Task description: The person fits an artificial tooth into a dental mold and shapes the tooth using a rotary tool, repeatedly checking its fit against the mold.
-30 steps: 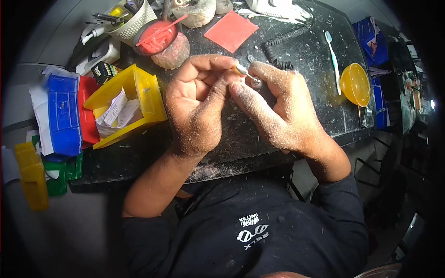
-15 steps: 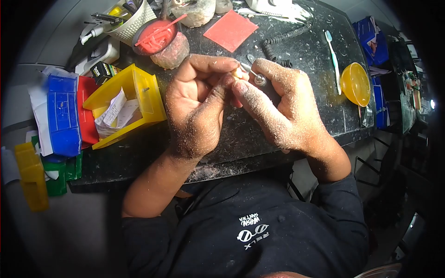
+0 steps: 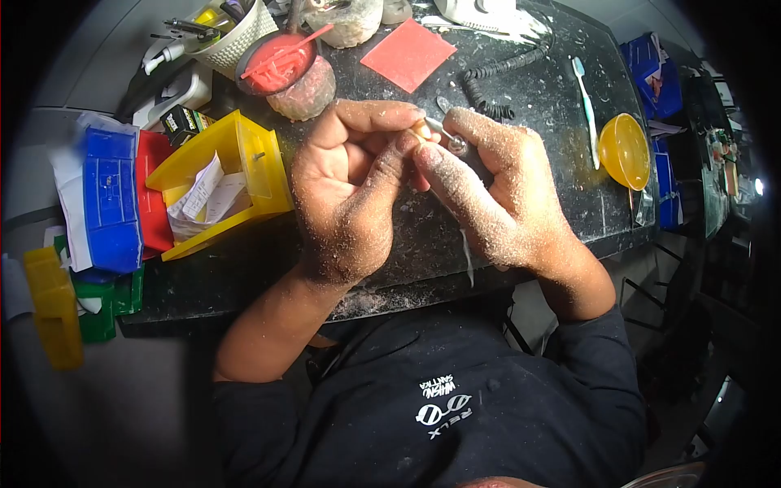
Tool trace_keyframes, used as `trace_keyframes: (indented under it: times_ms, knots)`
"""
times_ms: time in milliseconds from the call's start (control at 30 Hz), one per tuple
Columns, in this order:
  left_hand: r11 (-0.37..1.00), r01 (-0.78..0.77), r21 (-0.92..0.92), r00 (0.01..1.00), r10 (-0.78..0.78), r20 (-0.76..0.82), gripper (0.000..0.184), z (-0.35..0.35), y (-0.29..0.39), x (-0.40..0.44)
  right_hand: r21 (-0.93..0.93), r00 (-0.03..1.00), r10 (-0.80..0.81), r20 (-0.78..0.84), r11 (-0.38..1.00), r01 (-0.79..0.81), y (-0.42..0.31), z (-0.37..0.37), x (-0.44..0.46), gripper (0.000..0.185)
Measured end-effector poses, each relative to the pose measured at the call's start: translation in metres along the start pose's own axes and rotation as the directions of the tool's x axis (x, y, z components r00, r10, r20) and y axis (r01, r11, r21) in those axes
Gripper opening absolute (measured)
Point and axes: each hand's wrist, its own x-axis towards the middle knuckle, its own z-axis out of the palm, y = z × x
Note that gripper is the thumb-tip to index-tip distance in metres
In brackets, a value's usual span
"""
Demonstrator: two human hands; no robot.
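Note:
My left hand (image 3: 350,191), coated in pale dust, pinches a small cream and pinkish piece (image 3: 421,130) between thumb and fingertips. Most of that piece is hidden by the fingers. Close against it, my right hand (image 3: 496,187) is closed round a slim metallic rotary tool (image 3: 457,146), whose thin tip points at the piece. The right thumb meets the left fingertips. Below the right thumb a thin whitish streak (image 3: 468,256) shows over the dark bench; I cannot make out what it is.
Left stand a yellow bin (image 3: 272,175) with papers, a red bin (image 3: 154,183) and a blue bin (image 3: 112,199). Beyond my hands are a bowl of red strips (image 3: 277,67), a red sheet (image 3: 408,55) and a coiled cable (image 3: 488,85). Right lie a toothbrush (image 3: 587,110) and yellow bowl (image 3: 625,150).
The tool and the small piece have shifted slightly between my fingers. The thin whitish streak now shows below my right thumb. Both hands stay together in nearly the same place.

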Motion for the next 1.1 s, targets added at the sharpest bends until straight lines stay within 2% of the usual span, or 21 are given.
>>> trace_keyframes:
  times_ms: [67, 200, 267, 300, 333, 400, 467, 533, 600, 767, 867, 1100]
  knots:
    - [1.0, 0.004, 0.011, 1.0, -0.003, -0.004, 0.016, 0.0, 0.0, 0.0, 0.005, 0.999, 0.032, 0.018, 0.999, -0.033, -0.003, -0.001, 0.0, 0.034]
    - [0.999, -0.01, 0.045, 1.0, 0.011, 0.0, 0.015, 0.002, 0.002, -0.002, -0.058, 0.999, 0.001, 0.039, 0.998, 0.001, -0.004, -0.005, 0.0, 0.03]
    - [0.999, -0.018, 0.031, 1.0, 0.018, -0.015, 0.016, 0.005, 0.004, -0.003, -0.019, 0.999, -0.006, 0.044, 1.0, 0.007, -0.008, -0.006, 0.0, 0.025]
    - [0.996, -0.057, 0.068, 0.998, 0.056, 0.006, 0.015, 0.006, 0.004, -0.004, -0.019, 0.997, -0.033, 0.069, 0.999, 0.034, -0.011, -0.009, 0.001, 0.024]
    - [0.97, -0.152, 0.189, 0.987, 0.14, 0.078, 0.014, 0.004, 0.007, -0.004, -0.03, 0.991, -0.118, 0.06, 0.992, 0.12, -0.007, -0.009, 0.001, 0.024]
    - [0.861, -0.316, 0.399, 0.948, 0.266, 0.176, 0.015, 0.003, 0.014, -0.007, -0.054, 0.986, -0.14, 0.093, 0.988, 0.146, -0.008, -0.016, -0.001, 0.024]
    - [0.762, -0.421, 0.492, 0.907, 0.367, 0.209, 0.018, 0.005, 0.015, -0.01, -0.051, 0.971, -0.211, 0.111, 0.975, 0.218, -0.009, -0.02, -0.001, 0.025]
    - [0.754, -0.458, 0.471, 0.888, 0.407, 0.214, 0.023, 0.006, 0.015, -0.014, -0.024, 0.948, -0.302, 0.101, 0.952, 0.306, -0.006, -0.019, -0.001, 0.026]
    - [0.746, -0.501, 0.44, 0.865, 0.447, 0.228, 0.028, 0.007, 0.014, -0.016, -0.019, 0.939, -0.321, 0.123, 0.945, 0.326, -0.005, -0.02, 0.0, 0.027]
    - [0.784, -0.471, 0.405, 0.882, 0.408, 0.236, 0.03, 0.01, 0.026, -0.019, 0.026, 0.921, -0.368, 0.128, 0.93, 0.368, -0.003, -0.015, 0.001, 0.029]
    - [0.757, -0.504, 0.416, 0.862, 0.411, 0.295, 0.028, 0.007, 0.03, -0.015, 0.052, 0.931, -0.342, 0.13, 0.94, 0.338, -0.002, -0.014, 0.0, 0.03]
    - [0.803, -0.467, 0.37, 0.883, 0.396, 0.253, 0.024, 0.009, 0.026, -0.014, 0.074, 0.937, -0.319, 0.144, 0.947, 0.312, -0.002, -0.015, 0.0, 0.029]
